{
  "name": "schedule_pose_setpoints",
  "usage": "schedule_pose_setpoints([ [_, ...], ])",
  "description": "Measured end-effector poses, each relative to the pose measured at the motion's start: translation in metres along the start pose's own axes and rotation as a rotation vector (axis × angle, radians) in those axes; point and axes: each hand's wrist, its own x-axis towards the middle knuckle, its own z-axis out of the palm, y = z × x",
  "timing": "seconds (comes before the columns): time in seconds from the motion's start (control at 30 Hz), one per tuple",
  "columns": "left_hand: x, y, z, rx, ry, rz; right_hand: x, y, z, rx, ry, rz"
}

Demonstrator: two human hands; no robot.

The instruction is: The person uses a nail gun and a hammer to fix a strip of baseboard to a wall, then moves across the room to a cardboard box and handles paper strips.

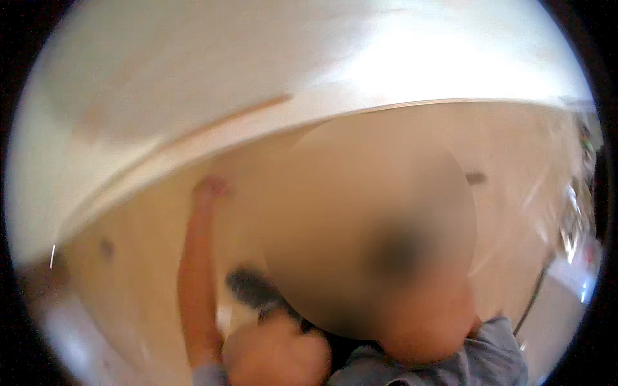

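Note:
My left arm reaches forward from the lower edge, with my left hand (212, 186) over the tan surface (141, 244), just short of the white edge; its fingers are smeared by motion. A large round blurred patch covers the middle of the view, hiding my right hand and whatever it touches; only blurred skin and a grey sleeve (489, 350) show on that side. Below, a dark shape (248, 283), possibly footwear, lies near rounded bare skin.
A large pale curved panel (193, 64) with a brownish strip fills the upper view. A small dark piece (475, 177) lies right of the blurred patch. A dark cord (534, 302) and unclear shiny things (573, 219) are at the right edge.

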Motion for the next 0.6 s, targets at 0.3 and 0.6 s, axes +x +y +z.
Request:
schedule_pose_setpoints([
  [0.3,0.119,-0.005,0.032,-0.403,-0.008,-0.074,-0.171,0.012,0.096,0.102,0.523,0.463],
  [0.6,0.092,0.008,0.078,-0.409,-0.05,-0.043,-0.412,-0.017,0.297,0.532,0.315,1.222],
])
